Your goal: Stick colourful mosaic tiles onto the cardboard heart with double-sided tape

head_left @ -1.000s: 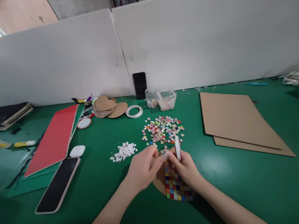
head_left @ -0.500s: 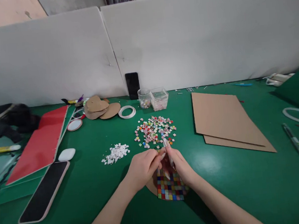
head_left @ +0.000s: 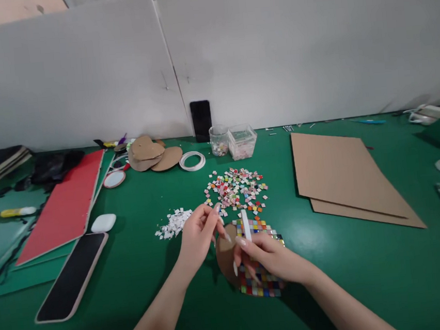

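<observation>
Left hand [head_left: 199,235] has drawn away from right hand [head_left: 272,253], its grip pinching a bluish piece [head_left: 219,210]; the right grip clamps a white roll [head_left: 245,224] above the mosaic [head_left: 263,287]. Beyond the mosaic, cup [head_left: 218,136] and box [head_left: 242,136] hold small bits [head_left: 243,153].

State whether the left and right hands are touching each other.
Apart. The head view shows it: a narrow gap separates the left hand from the right hand, with brown cardboard visible between their nearest fingers.
</observation>
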`<move>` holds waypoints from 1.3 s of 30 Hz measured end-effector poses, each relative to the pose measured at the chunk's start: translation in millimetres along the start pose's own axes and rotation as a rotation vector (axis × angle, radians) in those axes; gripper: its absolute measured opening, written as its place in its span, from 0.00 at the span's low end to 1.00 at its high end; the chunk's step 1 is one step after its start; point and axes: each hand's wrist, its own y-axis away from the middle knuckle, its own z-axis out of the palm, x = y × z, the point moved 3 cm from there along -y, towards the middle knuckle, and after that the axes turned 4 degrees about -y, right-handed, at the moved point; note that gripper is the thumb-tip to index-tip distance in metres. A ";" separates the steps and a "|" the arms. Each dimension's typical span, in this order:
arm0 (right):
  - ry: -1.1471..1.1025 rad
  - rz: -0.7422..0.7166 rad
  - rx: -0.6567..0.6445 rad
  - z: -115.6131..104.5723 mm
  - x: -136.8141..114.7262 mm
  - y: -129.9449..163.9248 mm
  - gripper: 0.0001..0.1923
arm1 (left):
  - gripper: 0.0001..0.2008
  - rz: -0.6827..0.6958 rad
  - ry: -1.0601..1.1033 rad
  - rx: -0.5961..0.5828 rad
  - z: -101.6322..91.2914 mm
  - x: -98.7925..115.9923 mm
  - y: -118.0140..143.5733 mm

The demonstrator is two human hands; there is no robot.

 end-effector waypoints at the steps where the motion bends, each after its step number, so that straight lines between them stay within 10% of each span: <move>1: 0.022 0.013 0.006 -0.2 1.7 0.0 0.23 | 0.09 0.000 0.014 -0.013 0.9 -1.1 -0.6; 9: -0.384 0.042 -0.081 0.4 -2.5 5.3 0.08 | 0.18 0.126 -0.187 -0.147 6.5 -8.1 1.4; 15: -0.328 -0.001 -0.251 2.9 -6.1 5.5 0.20 | 0.16 0.091 -0.220 -0.328 18.0 -3.6 8.0; 29: 0.006 -0.154 0.410 -24.2 -1.8 -4.2 0.17 | 0.15 -0.053 0.161 -0.295 3.8 -1.6 3.6; 39: 0.040 -0.152 0.410 -23.8 -10.0 1.0 0.18 | 0.13 -0.147 0.166 -0.061 3.0 -12.3 -5.7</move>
